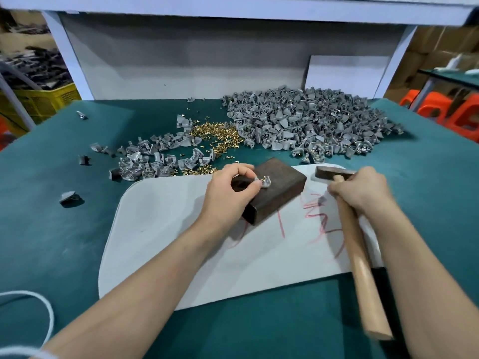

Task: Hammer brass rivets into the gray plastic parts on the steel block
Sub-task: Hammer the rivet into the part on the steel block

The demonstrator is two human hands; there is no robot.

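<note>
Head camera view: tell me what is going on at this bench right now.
A person is riveting small parts. The left hand steadies a gray plastic part with a brass rivet standing in it on the steel block. The right hand grips a wooden-handled hammer near its head, held beside the block, not striking. Behind lie loose rivets and a big pile of gray parts on the green bench.

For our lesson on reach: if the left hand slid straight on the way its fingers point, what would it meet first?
The gray plastic part with its brass rivet, already at the left hand fingertips on the steel block. Beyond, probably the hammer head; depth is unclear.
</note>
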